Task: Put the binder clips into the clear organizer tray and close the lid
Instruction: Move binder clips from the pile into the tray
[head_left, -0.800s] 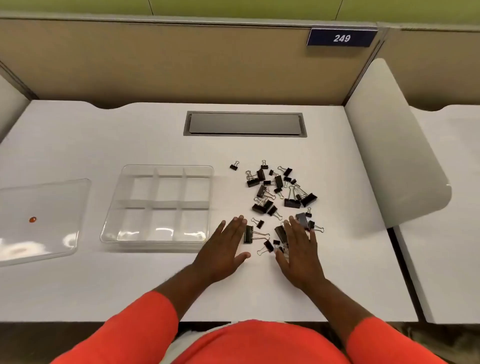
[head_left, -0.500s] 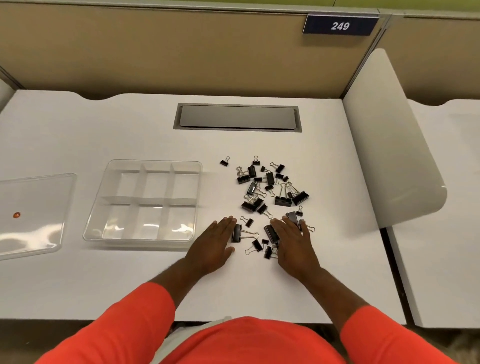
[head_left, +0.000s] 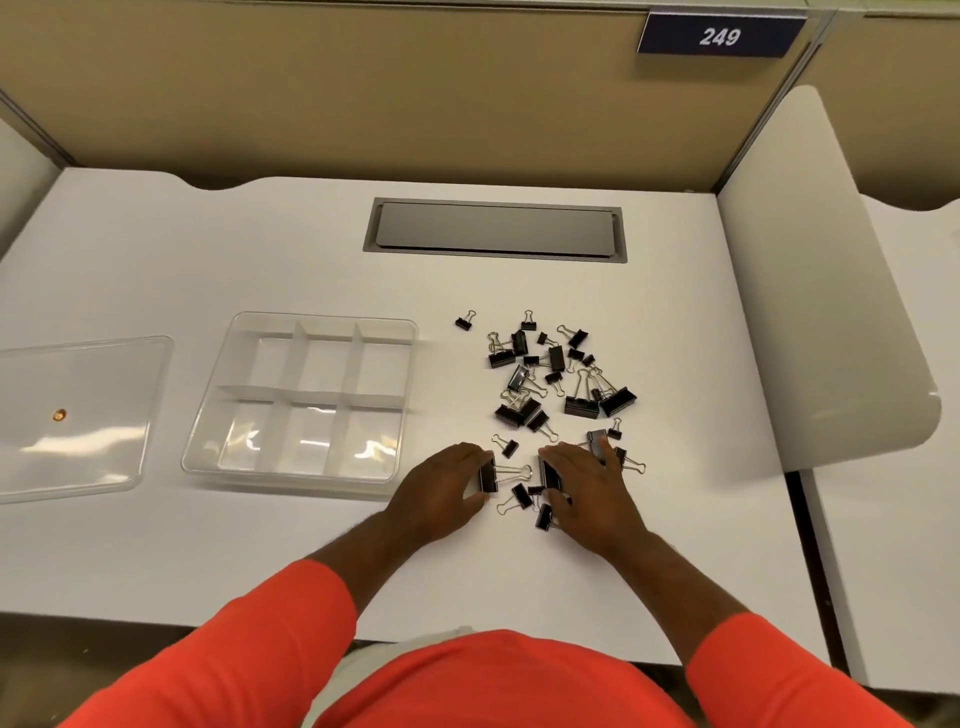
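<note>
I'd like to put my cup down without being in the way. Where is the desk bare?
Bare: the strip between the grey cable hatch and the clear organizer tray, and the near edge below the tray and lid. Crowded: the binder clips right of the tray, with the left hand and right hand at the pile.

Clips (head_left: 556, 379) right of tray (head_left: 208, 447).

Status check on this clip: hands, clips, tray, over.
Both hands flat on desk at the binder clips, none lifted. Tray empty, lid off to its left. Nothing blocking.
</note>
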